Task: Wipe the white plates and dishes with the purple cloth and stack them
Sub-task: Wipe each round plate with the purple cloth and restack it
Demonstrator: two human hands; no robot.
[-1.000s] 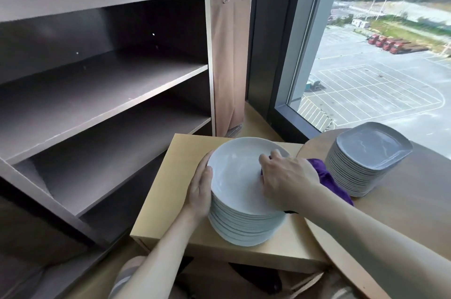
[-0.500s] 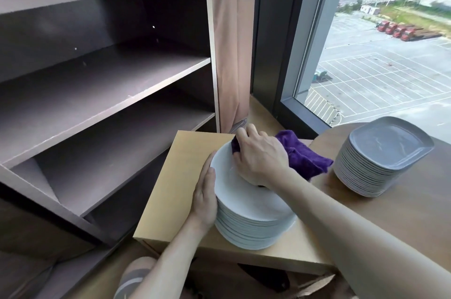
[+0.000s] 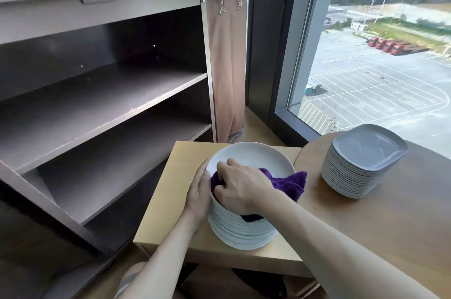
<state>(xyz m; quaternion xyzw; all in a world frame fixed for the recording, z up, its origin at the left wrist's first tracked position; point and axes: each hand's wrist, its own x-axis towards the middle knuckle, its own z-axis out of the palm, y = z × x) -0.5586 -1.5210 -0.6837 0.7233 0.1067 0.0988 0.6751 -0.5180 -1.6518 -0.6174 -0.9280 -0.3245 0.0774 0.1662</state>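
Stand (image 3: 170,201): plate stack (image 3: 244,232); right hand (image 3: 244,186) fingers (image 3: 223,166) clutch purple cloth (image 3: 290,184) in top plate (image 3: 249,154); left hand (image 3: 199,191) flat.

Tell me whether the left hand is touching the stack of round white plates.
Touching. The head view shows the left hand lying flat against the side of the round plate stack, with no gap visible.

No text, label or number is legible anywhere.
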